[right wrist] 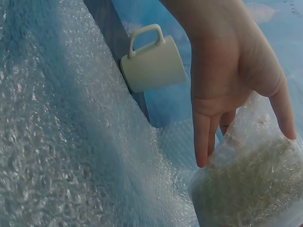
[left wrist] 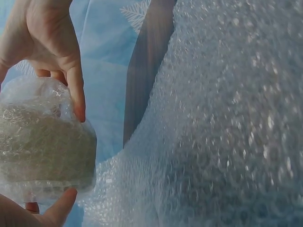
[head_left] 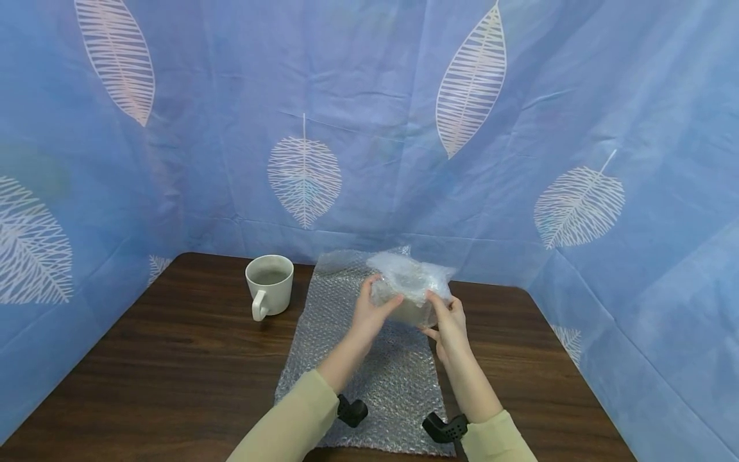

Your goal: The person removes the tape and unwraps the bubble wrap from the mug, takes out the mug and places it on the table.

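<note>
Between my two hands is a bubble-wrapped bundle (head_left: 411, 310), over the far half of a bubble wrap sheet (head_left: 383, 385). A pale grey-beige shape shows through the clear wrap; its kind is hidden. My left hand (head_left: 369, 316) grips the bundle's left side, thumb on the near face. From the right, my right hand (head_left: 452, 328) holds it with the thumb on top and a finger beneath. Loose wrap bunches at the bundle's top. In the left wrist view, fingers of both hands clasp the bundle (left wrist: 47, 146) from opposite sides.
A white mug (head_left: 277, 292) stands upright left of the sheet, its handle toward the near left. Beneath lies a dark wooden table (head_left: 173, 366). A blue curtain (head_left: 369, 179) with white leaf prints hangs behind it and along both sides.
</note>
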`<state>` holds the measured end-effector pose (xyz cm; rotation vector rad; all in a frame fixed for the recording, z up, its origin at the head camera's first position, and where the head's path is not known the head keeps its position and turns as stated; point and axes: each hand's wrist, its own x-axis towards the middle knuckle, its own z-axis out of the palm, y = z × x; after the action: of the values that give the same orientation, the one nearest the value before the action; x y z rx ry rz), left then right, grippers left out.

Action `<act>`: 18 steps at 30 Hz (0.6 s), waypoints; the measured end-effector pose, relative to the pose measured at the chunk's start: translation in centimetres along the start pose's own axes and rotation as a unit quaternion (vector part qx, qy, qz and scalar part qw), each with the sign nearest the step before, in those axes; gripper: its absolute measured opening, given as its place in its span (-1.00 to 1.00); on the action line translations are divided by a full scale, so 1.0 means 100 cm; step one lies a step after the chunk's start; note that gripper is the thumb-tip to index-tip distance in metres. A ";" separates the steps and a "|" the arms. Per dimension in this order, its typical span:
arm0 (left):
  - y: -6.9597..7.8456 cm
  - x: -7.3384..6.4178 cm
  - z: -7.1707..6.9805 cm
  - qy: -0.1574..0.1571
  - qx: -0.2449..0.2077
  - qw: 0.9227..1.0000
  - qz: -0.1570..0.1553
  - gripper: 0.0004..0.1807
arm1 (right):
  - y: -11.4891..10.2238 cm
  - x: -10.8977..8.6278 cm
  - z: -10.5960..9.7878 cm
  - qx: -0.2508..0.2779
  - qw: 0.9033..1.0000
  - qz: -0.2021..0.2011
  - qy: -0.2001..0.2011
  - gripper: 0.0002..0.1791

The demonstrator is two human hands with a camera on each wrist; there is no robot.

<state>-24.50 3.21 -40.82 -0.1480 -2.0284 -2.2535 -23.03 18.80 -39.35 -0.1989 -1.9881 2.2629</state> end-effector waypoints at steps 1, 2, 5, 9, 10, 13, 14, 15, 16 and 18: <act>0.000 0.000 -0.002 0.002 0.000 1.000 0.003 -0.24 | 0.001 0.000 0.001 -0.001 1.000 0.002 -0.001 -0.21; 0.000 0.000 -0.004 0.002 0.000 1.000 0.004 -0.24 | 0.001 0.000 0.002 -0.002 1.000 0.005 -0.002 -0.21; 0.001 -0.002 -0.009 0.006 0.000 1.000 0.004 -0.24 | 0.003 -0.001 0.007 -0.007 1.000 0.011 -0.005 -0.22; 0.002 -0.003 -0.016 0.009 0.004 1.000 -0.006 -0.23 | 0.004 -0.001 0.012 -0.010 1.000 0.012 -0.014 -0.24; 0.002 -0.004 -0.018 0.009 0.007 1.000 -0.006 -0.23 | 0.004 -0.001 0.013 -0.010 1.000 0.011 -0.016 -0.24; 0.002 -0.004 -0.022 0.013 0.012 1.000 -0.009 -0.23 | 0.005 -0.002 0.017 -0.013 1.000 0.011 -0.019 -0.24; 0.002 -0.005 -0.024 0.014 0.012 1.000 -0.012 -0.23 | 0.006 -0.002 0.018 -0.013 1.000 0.010 -0.020 -0.24; 0.002 -0.005 -0.025 0.015 0.012 1.000 -0.014 -0.22 | 0.006 -0.002 0.018 -0.014 1.000 0.011 -0.021 -0.25; 0.002 -0.005 -0.026 0.017 0.013 1.000 -0.016 -0.22 | 0.007 -0.002 0.019 -0.014 1.000 0.012 -0.021 -0.25; 0.002 -0.006 -0.028 0.022 0.014 0.999 -0.021 -0.21 | 0.009 -0.003 0.021 -0.016 1.000 0.012 -0.024 -0.26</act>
<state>-23.86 0.42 -41.01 -0.0537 -2.0580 -2.2310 -23.14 16.61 -39.94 -0.1754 -2.0565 2.2734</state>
